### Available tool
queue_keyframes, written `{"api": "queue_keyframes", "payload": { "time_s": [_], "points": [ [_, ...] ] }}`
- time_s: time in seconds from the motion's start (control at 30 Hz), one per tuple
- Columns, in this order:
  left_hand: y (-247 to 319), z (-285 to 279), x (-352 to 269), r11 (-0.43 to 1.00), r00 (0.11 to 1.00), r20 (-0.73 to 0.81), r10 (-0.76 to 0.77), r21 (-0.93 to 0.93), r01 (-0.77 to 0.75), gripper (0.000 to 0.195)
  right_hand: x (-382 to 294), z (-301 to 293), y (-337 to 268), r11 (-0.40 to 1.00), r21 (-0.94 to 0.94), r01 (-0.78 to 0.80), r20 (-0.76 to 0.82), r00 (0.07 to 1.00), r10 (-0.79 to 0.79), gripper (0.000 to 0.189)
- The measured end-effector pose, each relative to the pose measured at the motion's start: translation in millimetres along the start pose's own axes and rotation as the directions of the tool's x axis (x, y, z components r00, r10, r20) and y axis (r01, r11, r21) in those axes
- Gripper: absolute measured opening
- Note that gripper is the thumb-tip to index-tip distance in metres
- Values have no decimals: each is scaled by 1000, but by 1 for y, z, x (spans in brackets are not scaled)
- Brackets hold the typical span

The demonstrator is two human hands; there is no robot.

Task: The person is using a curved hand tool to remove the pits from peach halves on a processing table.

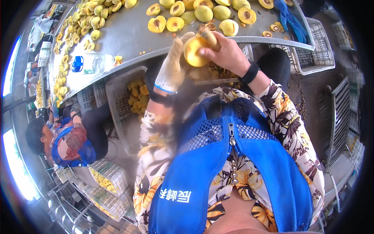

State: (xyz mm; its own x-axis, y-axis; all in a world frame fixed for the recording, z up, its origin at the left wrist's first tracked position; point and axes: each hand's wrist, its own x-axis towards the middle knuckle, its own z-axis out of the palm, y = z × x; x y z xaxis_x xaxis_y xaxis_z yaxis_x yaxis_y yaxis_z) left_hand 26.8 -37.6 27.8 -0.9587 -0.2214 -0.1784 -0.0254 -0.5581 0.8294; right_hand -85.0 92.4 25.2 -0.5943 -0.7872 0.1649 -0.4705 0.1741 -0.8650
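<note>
In my gloved left hand (173,63) rests a halved yellow peach (192,55), just past the near edge of the metal table. My bare right hand (232,54) grips the wooden handle (211,40) of a small hand tool, with the thumb against the peach's rim. The tool's working end is blurred or hidden by the fruit. Beyond my hands, peach halves (175,24) with brown stones showing lie cut side up on the table (125,32). Among them sit rounded yellow peaches (203,13) and cut stone pieces (267,34).
A large peach heap (90,17) covers the table's left. A clear bottle with a blue lid (77,63) lies near its edge. Blue gloves (287,20) are at right. Below stands a plastic crate (117,111) with peach pieces. A co-worker (70,140) sits at left.
</note>
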Motion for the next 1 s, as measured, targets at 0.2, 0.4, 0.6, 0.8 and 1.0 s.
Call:
{"api": "queue_keyframes", "payload": {
  "time_s": [0.2,0.4,0.6,0.8,1.0],
  "points": [
    [-26,18,13,962,893,-385,234,-38,-269,44,-2,37,9,825,307,-474,-111,843,526,54],
    [-20,13,11,945,883,-465,-66,-314,-94,67,-18,28,-6,924,131,-360,-12,931,365,41],
    [-3,18,6,900,941,-289,-176,-434,35,67,-30,19,3,985,-76,-152,-32,988,150,34],
    [-18,8,15,921,906,-353,-233,-378,90,56,-41,15,3,977,-141,-157,51,985,165,33],
    [-31,7,20,970,892,-442,-92,-243,-20,54,-45,21,8,970,-183,-159,62,983,173,31]
  ]
}}
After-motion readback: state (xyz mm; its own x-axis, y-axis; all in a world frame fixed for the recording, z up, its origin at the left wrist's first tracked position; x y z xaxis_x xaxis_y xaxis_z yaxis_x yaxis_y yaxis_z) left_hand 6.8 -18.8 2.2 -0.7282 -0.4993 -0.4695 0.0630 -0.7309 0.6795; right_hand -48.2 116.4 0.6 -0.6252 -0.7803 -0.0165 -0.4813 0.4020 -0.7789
